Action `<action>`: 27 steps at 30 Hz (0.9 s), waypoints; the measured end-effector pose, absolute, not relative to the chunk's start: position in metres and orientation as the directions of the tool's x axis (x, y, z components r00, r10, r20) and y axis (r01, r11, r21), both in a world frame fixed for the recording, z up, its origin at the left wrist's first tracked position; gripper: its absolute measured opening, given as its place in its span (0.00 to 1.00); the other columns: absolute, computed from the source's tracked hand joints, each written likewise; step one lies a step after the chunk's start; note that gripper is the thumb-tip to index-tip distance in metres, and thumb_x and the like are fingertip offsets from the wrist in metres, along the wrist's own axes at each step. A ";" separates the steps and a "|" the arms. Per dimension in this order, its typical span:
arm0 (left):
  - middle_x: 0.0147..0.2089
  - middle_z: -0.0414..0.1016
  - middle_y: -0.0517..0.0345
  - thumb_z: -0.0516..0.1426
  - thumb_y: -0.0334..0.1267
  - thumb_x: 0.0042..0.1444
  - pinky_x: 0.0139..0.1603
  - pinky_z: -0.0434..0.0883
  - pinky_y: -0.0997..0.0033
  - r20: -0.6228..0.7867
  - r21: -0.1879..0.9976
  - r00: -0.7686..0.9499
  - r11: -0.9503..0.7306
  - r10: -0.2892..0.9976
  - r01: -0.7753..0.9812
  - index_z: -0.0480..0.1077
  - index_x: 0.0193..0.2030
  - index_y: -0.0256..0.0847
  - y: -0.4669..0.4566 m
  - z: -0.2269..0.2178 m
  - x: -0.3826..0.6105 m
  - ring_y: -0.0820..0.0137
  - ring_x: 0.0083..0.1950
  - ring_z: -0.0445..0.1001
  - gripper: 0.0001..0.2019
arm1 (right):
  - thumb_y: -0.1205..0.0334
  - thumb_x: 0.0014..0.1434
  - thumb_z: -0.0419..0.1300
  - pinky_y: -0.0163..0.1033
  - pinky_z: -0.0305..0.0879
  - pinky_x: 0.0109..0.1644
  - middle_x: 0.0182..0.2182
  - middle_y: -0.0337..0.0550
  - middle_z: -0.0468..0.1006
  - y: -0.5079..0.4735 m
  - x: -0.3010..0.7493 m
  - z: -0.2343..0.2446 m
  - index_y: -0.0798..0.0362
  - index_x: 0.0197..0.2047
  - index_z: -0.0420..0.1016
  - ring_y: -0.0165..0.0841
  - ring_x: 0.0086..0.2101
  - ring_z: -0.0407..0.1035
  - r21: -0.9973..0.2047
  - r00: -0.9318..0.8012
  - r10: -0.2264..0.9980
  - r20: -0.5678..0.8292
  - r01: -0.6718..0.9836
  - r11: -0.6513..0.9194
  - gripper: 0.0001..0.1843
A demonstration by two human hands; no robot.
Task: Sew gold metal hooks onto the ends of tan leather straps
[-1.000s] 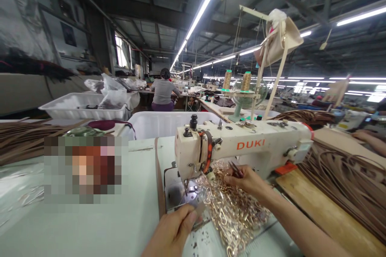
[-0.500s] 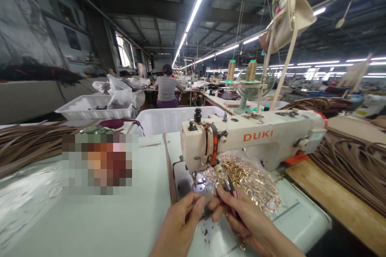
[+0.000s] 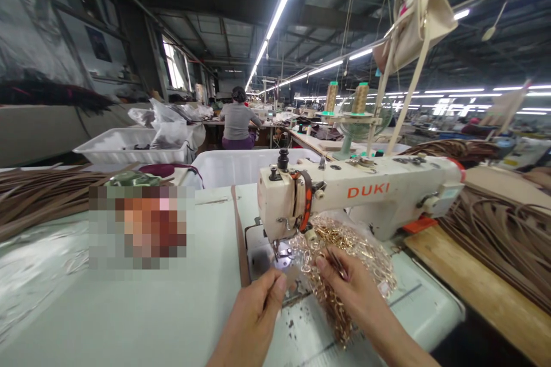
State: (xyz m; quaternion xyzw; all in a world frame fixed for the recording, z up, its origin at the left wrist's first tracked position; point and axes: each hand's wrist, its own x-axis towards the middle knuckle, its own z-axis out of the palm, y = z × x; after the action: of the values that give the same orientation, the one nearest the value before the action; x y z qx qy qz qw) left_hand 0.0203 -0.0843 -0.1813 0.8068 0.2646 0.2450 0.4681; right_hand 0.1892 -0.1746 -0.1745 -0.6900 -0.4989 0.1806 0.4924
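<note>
My left hand (image 3: 260, 307) is closed in a pinch just in front of the sewing machine's needle plate (image 3: 260, 252). What its fingers hold, if anything, is hidden. My right hand (image 3: 350, 281) is closed around small thread snips (image 3: 338, 264), their dark blades sticking up between the fingers. Its thumb and forefinger are pinched together over a pile of gold-coloured metal buckles or hooks (image 3: 370, 255), partly in clear plastic. Beside the needle area stands the white sewing machine head (image 3: 279, 206), marked DUKI. A narrow brown strip (image 3: 239, 235) runs along the table to its left.
Brown straps lie in bundles at left (image 3: 47, 192) and right (image 3: 495, 235), the latter near a wooden board (image 3: 465, 292). Behind the machine is a white bin (image 3: 253, 156). Thread cones (image 3: 360, 98) and a hanging beige bag (image 3: 439, 14) rise behind. A person (image 3: 240, 120) sits farther off.
My hands have moved apart, the right one rightward over the gold pieces. The snips now lie lower in my right hand. The dark piece between my hands is no longer visible.
</note>
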 end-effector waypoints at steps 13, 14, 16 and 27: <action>0.26 0.67 0.61 0.42 0.44 0.67 0.27 0.59 0.76 0.126 0.790 0.783 -0.539 0.610 0.293 0.69 0.42 0.42 -0.087 -0.179 0.018 0.69 0.27 0.67 0.17 | 0.50 0.60 0.55 0.32 0.60 0.32 0.28 0.38 0.75 -0.186 0.168 -0.182 0.50 0.36 0.74 0.31 0.29 0.67 -0.854 0.505 0.815 0.285 0.519 -0.023 0.13; 0.26 0.67 0.61 0.42 0.45 0.66 0.27 0.59 0.77 0.123 0.793 0.783 -0.535 0.609 0.292 0.69 0.41 0.42 -0.087 -0.179 0.018 0.69 0.27 0.67 0.17 | 0.51 0.60 0.56 0.32 0.60 0.32 0.29 0.38 0.76 -0.186 0.167 -0.184 0.49 0.37 0.75 0.31 0.29 0.68 -0.848 0.506 0.808 0.303 0.530 -0.014 0.12; 0.26 0.67 0.61 0.43 0.45 0.66 0.27 0.59 0.77 0.123 0.801 0.778 -0.524 0.616 0.288 0.69 0.41 0.42 -0.088 -0.179 0.018 0.69 0.27 0.67 0.16 | 0.54 0.60 0.57 0.32 0.63 0.34 0.32 0.39 0.77 -0.186 0.164 -0.186 0.48 0.38 0.76 0.32 0.31 0.70 -0.824 0.483 0.789 0.379 0.564 0.051 0.09; 0.26 0.64 0.63 0.41 0.42 0.67 0.29 0.61 0.76 0.114 0.853 0.805 -0.473 0.582 0.221 0.60 0.33 0.42 -0.089 -0.181 0.019 0.70 0.27 0.67 0.13 | 0.76 0.54 0.58 0.34 0.68 0.48 0.42 0.37 0.78 -0.185 0.154 -0.199 0.43 0.48 0.70 0.32 0.43 0.72 -0.455 0.126 0.650 0.750 0.811 0.368 0.22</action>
State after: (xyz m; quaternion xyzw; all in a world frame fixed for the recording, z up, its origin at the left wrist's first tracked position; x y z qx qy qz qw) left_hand 0.0186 -0.0891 -0.1807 0.8349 0.2404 0.1987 0.4535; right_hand 0.1540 -0.1854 -0.1994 -0.5565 -0.6564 -0.0801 0.5031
